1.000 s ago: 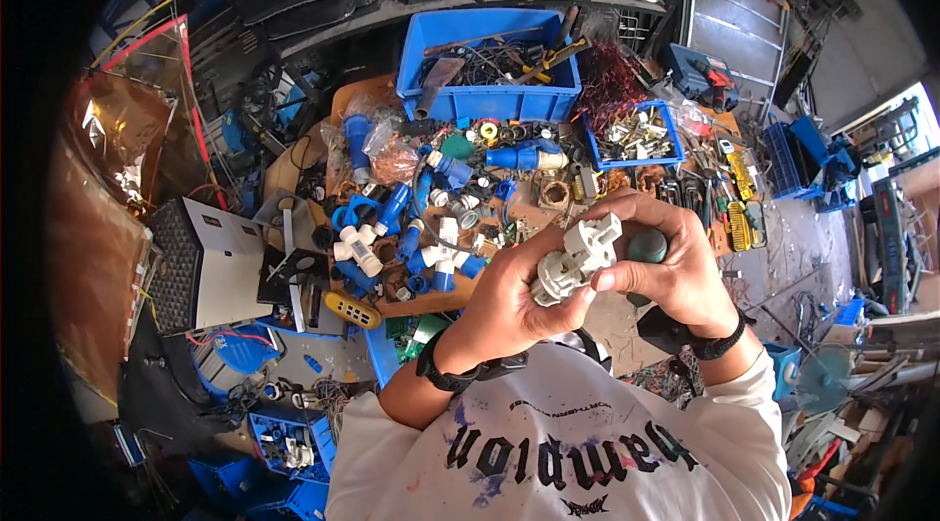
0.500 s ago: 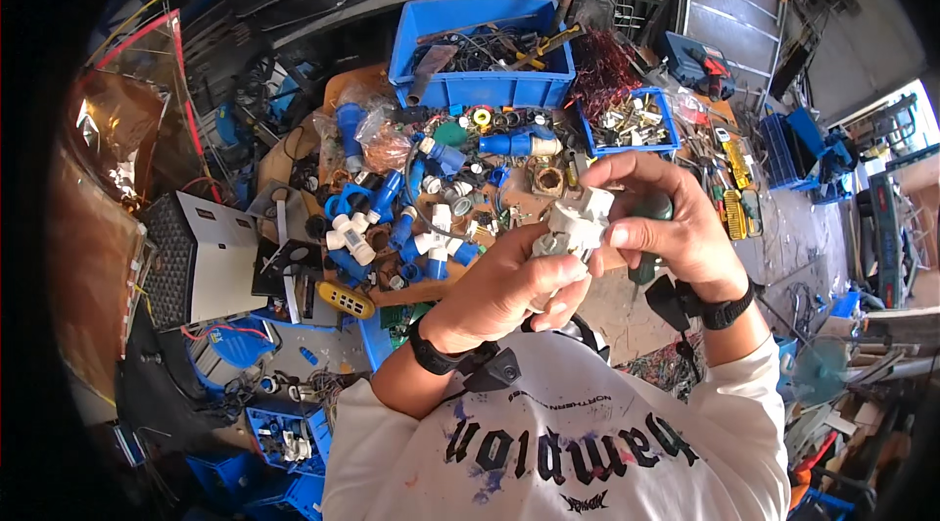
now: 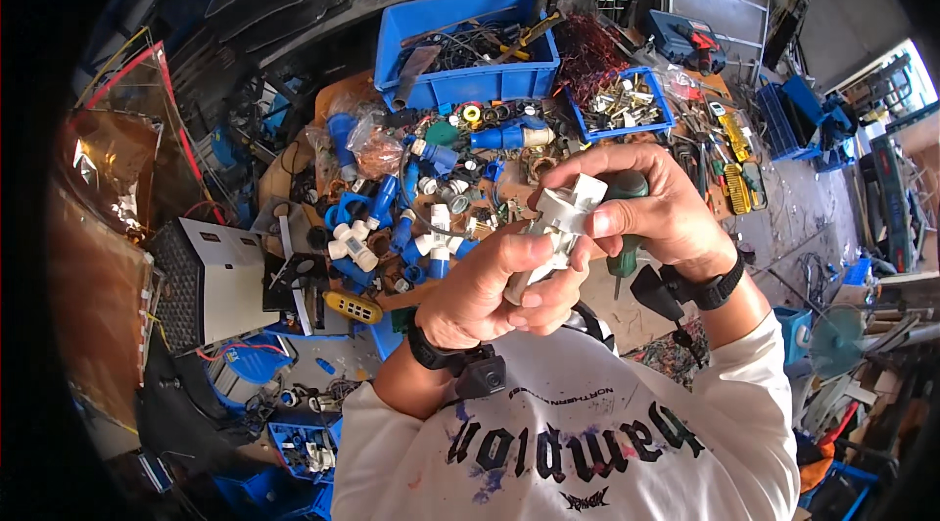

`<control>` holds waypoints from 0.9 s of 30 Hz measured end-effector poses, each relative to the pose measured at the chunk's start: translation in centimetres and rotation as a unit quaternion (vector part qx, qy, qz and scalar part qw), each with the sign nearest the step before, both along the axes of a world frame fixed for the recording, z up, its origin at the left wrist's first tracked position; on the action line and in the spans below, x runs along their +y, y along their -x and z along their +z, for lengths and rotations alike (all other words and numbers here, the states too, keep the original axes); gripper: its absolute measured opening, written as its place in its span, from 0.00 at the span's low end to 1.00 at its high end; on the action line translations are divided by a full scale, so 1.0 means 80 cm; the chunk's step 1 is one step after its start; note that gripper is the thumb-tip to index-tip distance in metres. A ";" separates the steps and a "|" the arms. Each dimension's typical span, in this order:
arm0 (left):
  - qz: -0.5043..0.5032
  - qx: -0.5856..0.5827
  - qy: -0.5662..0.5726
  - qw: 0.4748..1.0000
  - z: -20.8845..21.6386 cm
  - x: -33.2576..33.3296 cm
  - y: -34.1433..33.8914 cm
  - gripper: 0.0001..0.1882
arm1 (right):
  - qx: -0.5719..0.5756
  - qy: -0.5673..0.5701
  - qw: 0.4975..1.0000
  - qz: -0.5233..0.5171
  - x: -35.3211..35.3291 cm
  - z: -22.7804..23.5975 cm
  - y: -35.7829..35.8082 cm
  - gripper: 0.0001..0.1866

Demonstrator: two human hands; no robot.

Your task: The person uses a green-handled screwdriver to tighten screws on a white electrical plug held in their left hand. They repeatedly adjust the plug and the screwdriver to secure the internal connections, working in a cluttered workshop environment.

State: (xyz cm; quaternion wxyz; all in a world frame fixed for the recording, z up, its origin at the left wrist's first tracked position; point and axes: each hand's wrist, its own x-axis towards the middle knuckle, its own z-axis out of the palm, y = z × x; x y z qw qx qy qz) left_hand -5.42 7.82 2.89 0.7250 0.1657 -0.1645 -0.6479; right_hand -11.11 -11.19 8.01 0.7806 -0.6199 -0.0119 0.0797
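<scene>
Both hands hold a white plastic fitting (image 3: 568, 215) in front of my chest, above the near edge of the bench. My left hand (image 3: 490, 291) is closed round its lower end, thumb on top. The thumb and fingers of my right hand (image 3: 658, 208) pinch its upper end. Tucked in the same right hand is a screwdriver (image 3: 625, 261) with a dark green handle, its shaft pointing down toward me. Fingers cover part of the fitting. Beyond my left hand lie white cross-shaped connectors (image 3: 353, 245) and blue plug housings (image 3: 384, 196).
At the back of the bench stands a large blue bin (image 3: 470, 88) of cables and scrap. Right of it, a small blue tray (image 3: 627, 119) holds metal pieces. Hand tools (image 3: 729, 144) lie at the right. A yellow power strip (image 3: 352, 307) sits at the bench's left front edge.
The white fitting has been tilted between my hands, so more of its hollow side shows. My right hand has shifted slightly left, screwdriver still in it. The whole view has turned a little.
</scene>
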 end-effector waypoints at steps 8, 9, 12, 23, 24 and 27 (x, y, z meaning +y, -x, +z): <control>-0.018 0.018 0.026 0.999 0.001 -0.002 -0.001 0.19 | -0.025 0.018 0.997 -0.065 0.007 0.005 0.010 0.15; -0.027 0.029 0.041 0.998 0.001 -0.003 0.000 0.19 | -0.034 0.015 0.997 -0.064 0.007 0.005 0.009 0.15; -0.055 0.059 0.086 0.993 0.000 -0.008 0.001 0.18 | -0.059 -0.012 0.997 -0.057 0.008 0.002 0.008 0.15; -0.053 0.111 0.099 0.987 -0.006 -0.014 0.000 0.19 | -0.062 -0.009 0.998 -0.024 -0.005 -0.002 -0.002 0.14; -0.042 0.106 0.085 0.990 -0.004 -0.013 0.000 0.20 | -0.043 -0.018 0.999 -0.027 -0.004 0.000 -0.003 0.15; -0.003 0.081 0.034 0.996 0.010 -0.012 0.002 0.24 | -0.019 -0.015 0.999 -0.042 -0.002 0.002 -0.005 0.15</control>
